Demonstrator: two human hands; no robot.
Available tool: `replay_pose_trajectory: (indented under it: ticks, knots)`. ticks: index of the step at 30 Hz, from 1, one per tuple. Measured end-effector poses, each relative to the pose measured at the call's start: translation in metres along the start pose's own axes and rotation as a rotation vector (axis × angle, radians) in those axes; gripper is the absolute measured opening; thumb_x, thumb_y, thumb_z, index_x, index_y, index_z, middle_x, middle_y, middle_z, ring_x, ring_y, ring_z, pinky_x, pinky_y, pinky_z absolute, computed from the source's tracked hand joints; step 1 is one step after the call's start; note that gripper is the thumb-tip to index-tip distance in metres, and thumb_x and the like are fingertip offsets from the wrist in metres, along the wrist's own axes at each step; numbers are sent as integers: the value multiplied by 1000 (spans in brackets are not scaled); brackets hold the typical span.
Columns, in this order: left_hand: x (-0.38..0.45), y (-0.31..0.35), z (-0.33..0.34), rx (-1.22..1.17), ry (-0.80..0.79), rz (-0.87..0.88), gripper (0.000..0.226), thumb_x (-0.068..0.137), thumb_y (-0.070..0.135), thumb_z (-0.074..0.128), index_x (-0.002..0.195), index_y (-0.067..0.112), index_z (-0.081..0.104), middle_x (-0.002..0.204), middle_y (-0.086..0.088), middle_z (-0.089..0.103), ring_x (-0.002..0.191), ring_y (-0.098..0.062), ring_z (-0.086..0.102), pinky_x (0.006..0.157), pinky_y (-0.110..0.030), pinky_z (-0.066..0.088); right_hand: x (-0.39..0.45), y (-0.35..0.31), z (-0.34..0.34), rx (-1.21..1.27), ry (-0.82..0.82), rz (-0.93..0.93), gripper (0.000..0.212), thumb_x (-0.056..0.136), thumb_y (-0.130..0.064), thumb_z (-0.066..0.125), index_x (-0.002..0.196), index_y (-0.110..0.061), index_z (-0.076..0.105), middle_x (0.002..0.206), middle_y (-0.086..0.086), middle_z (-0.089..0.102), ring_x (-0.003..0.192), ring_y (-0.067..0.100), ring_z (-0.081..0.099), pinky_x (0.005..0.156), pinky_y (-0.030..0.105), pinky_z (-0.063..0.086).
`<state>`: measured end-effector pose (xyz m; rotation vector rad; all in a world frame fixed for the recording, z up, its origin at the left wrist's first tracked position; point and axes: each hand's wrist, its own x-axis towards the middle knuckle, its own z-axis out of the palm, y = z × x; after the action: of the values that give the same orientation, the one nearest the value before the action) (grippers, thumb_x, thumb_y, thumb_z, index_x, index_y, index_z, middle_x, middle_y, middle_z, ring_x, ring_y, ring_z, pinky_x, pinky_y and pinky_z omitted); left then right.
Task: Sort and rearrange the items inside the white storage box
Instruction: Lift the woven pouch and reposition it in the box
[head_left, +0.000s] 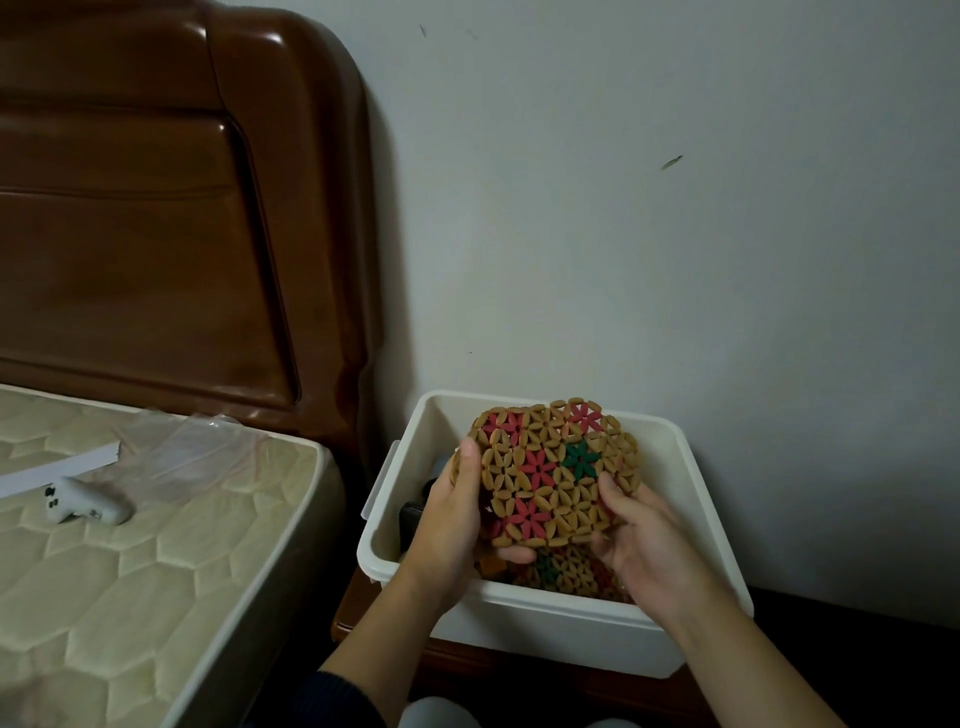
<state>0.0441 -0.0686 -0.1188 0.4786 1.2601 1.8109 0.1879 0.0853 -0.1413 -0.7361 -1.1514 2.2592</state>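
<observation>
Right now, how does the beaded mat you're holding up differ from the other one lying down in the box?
The held mat is tilted up above the white storage box, gripped by the left hand and right hand; the lower mat lies inside the box, untouched. The held mat shows fully; the lower mat is mostly hidden behind it. Both share tan beads woven into flower shapes, with some red and green.
</observation>
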Motion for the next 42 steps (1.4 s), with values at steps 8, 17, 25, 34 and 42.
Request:
replay_pose_trajectory:
  ticks: [8,17,25,34,42]
  knots:
    - [3,-3,-2,-117,-33,-109,66,103,72,29,123,32,77,127,-12,75,112,-38,74,59,-49,66,3,3,-2,16,-60,11,25,100,-20,65,124,-22,74,130,14,72,97,26,77,54,29,59]
    - [6,-5,-4,-55,-45,-22,56,107,65,29,138,35,64,134,-7,71,117,-36,72,64,-52,66,-2,0,2,-61,-53,-53,27,101,-19,63,124,-28,72,130,10,72,100,25,75,58,29,58]
    - [5,-5,-6,-129,-79,-13,46,110,54,30,136,37,64,136,-8,70,118,-39,71,71,-64,63,-6,-2,4,-75,-42,-60,29,100,-15,63,125,-29,71,128,8,73,101,24,74,61,30,59]
    - [4,-4,-4,-11,-120,40,46,102,57,40,141,43,59,140,0,67,124,-31,69,77,-63,61,-6,-3,5,-114,-27,-101,29,96,-22,68,123,-32,72,129,4,74,102,21,76,61,29,57]
    - [7,-7,-7,-59,-127,78,40,111,44,33,143,39,57,143,-5,65,130,-33,64,84,-71,57,-2,2,5,-160,-18,-113,29,97,-22,68,126,-27,70,126,6,75,104,25,75,60,29,59]
